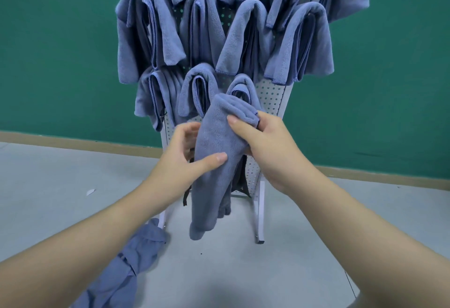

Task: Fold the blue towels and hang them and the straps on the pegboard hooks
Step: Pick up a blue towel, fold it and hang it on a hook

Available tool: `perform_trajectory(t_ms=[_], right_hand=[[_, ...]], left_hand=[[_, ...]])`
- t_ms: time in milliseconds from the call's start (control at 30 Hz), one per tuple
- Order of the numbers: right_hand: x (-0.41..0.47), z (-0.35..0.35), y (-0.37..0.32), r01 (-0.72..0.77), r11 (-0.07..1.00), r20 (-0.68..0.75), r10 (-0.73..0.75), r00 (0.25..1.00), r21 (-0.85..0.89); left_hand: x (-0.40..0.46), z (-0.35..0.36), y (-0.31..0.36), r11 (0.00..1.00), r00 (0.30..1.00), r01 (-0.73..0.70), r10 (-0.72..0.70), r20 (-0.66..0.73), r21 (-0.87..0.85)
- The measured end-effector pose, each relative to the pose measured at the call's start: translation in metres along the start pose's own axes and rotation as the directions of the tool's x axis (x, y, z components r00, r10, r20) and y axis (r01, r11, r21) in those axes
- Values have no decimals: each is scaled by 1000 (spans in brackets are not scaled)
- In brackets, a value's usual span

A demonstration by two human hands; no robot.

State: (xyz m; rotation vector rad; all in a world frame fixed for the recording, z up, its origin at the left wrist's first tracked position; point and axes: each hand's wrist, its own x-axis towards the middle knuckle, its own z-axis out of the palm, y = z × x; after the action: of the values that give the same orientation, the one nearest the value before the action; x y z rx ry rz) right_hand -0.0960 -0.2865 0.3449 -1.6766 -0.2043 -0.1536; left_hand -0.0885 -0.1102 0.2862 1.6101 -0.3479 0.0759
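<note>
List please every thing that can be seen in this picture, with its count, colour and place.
Pegboard: one, white with holes, standing on the floor at the middle.
Hung towels: many, exact count unclear, blue, folded over hooks across the pegboard.
Held towel: one, blue, folded, in front of the lower pegboard, hanging down between both hands.
Floor towels: a crumpled blue heap, count unclear, lower left beside the pegboard foot.
Strap: one seen, dark, hanging behind the held towel.
Wall: green, behind.
Floor: grey.
Left hand: grips the held towel's middle.
Right hand: pinches the towel's top fold.
</note>
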Motion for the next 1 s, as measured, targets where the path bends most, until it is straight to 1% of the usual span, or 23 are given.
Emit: perform_trajectory(t_ms=[67,100,167,267,367,500,567,633,800,867,900,933,967,1000], right_hand=[[1,-1,-5,-21,989,10,19,1000,149],[1,-2,-7,-31,978,8,30,1000,206],[3,-6,-12,-41,958,-14,47,999,285],[9,-21,-14,-53,926,-72,86,994,373],[15,-38,-12,-57,905,-113,115,987,422],[17,-58,-11,-96,849,-170,212,962,520],[15,-67,-10,-123,822,-183,266,947,557],[14,-73,-5,-169,817,-163,304,939,551],[12,-83,12,-286,819,-147,405,903,497],[8,-86,18,-354,840,-125,437,891,411],[6,-88,22,-393,870,-124,443,888,298],[4,-89,26,-411,903,-145,426,893,122],[1,-90,30,-390,917,-168,373,912,-84],[-3,-91,31,-326,904,-170,289,942,-275]], left_hand=[[-1,0,3,988,978,151,-144,149,-31],[-3,2,4,978,961,207,-198,195,-28],[-5,4,4,964,941,266,-254,222,-22],[-7,6,5,949,918,314,-296,263,-29],[-8,4,6,937,901,349,-326,288,-32],[-10,-1,9,926,877,378,-354,325,-11],[-11,-3,10,928,885,372,-347,311,-22],[-11,-4,15,935,900,349,-317,299,-62],[-10,-11,28,941,911,320,-272,311,-111],[-8,-14,31,942,918,310,-261,299,-129],[-7,-16,33,940,920,309,-258,294,-143],[-7,-17,35,939,923,305,-251,291,-157],[-6,-18,36,938,926,301,-245,286,-170],[-5,-18,38,938,929,297,-240,281,-181]])
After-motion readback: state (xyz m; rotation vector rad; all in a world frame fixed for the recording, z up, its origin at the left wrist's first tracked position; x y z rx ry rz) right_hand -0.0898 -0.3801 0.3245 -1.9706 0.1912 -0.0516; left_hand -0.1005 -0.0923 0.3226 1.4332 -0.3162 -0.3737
